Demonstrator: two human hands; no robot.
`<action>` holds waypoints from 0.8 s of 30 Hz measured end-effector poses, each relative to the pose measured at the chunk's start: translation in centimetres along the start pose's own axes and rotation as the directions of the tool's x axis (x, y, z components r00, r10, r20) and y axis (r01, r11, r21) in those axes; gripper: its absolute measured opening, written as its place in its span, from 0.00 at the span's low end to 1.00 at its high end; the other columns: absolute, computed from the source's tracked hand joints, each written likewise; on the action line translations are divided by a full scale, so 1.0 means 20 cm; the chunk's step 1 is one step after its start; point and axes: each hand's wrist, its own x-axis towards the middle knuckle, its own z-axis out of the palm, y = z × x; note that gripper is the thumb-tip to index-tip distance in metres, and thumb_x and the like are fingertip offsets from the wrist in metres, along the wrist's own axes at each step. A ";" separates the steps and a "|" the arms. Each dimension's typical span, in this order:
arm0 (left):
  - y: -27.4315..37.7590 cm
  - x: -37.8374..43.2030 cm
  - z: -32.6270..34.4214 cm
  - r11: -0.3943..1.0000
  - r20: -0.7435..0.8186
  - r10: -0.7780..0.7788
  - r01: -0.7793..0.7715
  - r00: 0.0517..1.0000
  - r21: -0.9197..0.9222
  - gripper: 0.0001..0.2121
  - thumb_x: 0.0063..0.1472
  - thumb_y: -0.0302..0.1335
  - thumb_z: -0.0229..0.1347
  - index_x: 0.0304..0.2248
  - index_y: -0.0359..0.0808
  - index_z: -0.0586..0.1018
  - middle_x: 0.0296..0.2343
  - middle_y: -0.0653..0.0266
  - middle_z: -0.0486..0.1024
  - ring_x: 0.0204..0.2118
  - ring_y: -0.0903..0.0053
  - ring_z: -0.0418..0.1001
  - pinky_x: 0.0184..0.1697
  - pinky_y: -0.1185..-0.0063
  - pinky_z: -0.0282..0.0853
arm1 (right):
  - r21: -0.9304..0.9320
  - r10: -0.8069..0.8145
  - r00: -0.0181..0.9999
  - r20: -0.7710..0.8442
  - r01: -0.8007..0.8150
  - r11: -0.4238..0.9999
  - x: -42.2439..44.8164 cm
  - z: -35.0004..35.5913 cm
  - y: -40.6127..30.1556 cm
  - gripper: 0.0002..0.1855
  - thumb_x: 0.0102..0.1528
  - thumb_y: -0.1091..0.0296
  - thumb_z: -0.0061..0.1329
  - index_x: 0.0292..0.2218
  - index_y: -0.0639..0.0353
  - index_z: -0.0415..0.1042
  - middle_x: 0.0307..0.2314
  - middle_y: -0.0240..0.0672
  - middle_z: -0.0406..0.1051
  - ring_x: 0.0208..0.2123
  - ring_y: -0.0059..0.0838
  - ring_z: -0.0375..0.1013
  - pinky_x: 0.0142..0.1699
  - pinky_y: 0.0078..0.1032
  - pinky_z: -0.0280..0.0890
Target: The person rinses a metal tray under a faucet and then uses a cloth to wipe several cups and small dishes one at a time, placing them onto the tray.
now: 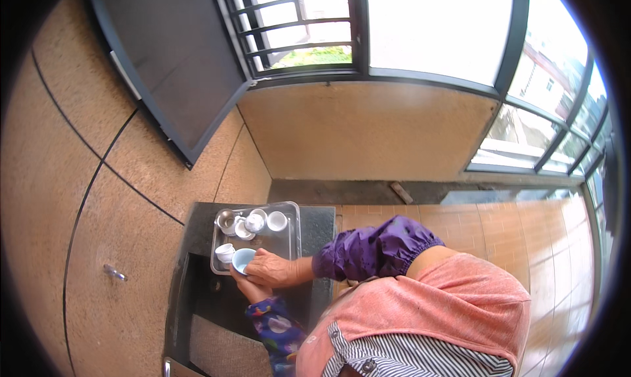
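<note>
Both hands are at a light blue cup (242,260) over the near edge of a clear tray. My left hand (252,287) holds the cup from below and the side. My right hand (271,268) reaches to its rim from the right, with the fingertips partly hidden at the cup. Just left of it, small white cups (225,252) sit stacked on the tray (297,229). Farther back on the tray are a metal-lined cup (227,220), a white lidded pot (254,222), a white cup (277,221) and other small white ware.
The tray lies on a dark stone counter (318,239), partly over a dark sink basin (217,298). A textured board (222,347) is in the basin. A metal wall fitting (115,273) projects at left. An open window sash (172,66) hangs above the counter's left side.
</note>
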 end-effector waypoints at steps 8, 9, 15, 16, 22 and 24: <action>-0.04 -0.05 0.26 0.761 -0.147 0.464 -0.309 0.873 0.571 0.17 0.62 0.35 0.38 0.42 0.31 0.68 0.40 0.54 0.68 0.39 0.67 0.66 0.43 0.75 0.62 | 0.081 0.258 0.950 -0.177 -0.247 0.966 0.00 -0.10 0.05 0.05 0.44 0.68 0.43 0.23 0.59 0.67 0.21 0.42 0.68 0.25 0.39 0.70 0.29 0.32 0.64; -0.08 -0.09 0.39 0.710 -0.007 0.516 -0.423 0.857 0.564 0.16 0.61 0.35 0.40 0.40 0.31 0.69 0.40 0.52 0.66 0.40 0.65 0.66 0.44 0.76 0.61 | -0.363 0.064 0.963 -0.261 -0.159 0.918 -0.06 -0.04 0.22 0.07 0.46 0.67 0.43 0.26 0.60 0.66 0.23 0.43 0.69 0.26 0.41 0.70 0.30 0.33 0.65; -0.21 -0.15 0.24 0.441 0.117 0.684 -0.536 0.720 0.720 0.15 0.57 0.31 0.49 0.41 0.31 0.67 0.38 0.52 0.64 0.42 0.65 0.63 0.43 0.73 0.59 | 0.768 0.764 0.633 0.127 -0.550 0.328 -0.07 -0.01 0.09 0.21 0.56 0.55 0.34 0.24 0.65 0.65 0.19 0.34 0.67 0.25 0.19 0.68 0.27 0.20 0.61; -0.21 -0.11 0.19 0.616 0.006 0.618 -0.489 0.786 0.617 0.15 0.57 0.32 0.48 0.40 0.31 0.68 0.37 0.53 0.65 0.41 0.67 0.64 0.42 0.74 0.60 | 0.811 0.729 0.661 0.176 -0.517 0.274 -0.09 0.01 0.08 0.18 0.55 0.57 0.35 0.24 0.64 0.65 0.20 0.39 0.68 0.24 0.28 0.68 0.28 0.21 0.60; -0.21 -0.06 0.00 0.977 -0.078 -0.206 0.201 0.975 -0.066 0.20 0.58 0.42 0.42 0.37 0.31 0.70 0.31 0.60 0.70 0.33 0.73 0.69 0.34 0.78 0.66 | -0.049 0.094 0.995 -0.018 -0.095 0.994 -0.23 0.08 0.12 0.07 0.48 0.65 0.43 0.25 0.59 0.63 0.19 0.41 0.63 0.24 0.44 0.66 0.32 0.31 0.58; -0.09 -0.08 -0.08 0.967 0.000 -0.251 0.250 0.968 0.055 0.19 0.57 0.42 0.45 0.38 0.33 0.71 0.33 0.60 0.70 0.34 0.72 0.70 0.34 0.76 0.67 | -0.012 -0.095 0.995 0.040 0.095 0.995 -0.21 0.07 0.10 0.06 0.46 0.66 0.45 0.23 0.56 0.63 0.18 0.36 0.64 0.25 0.40 0.66 0.37 0.32 0.56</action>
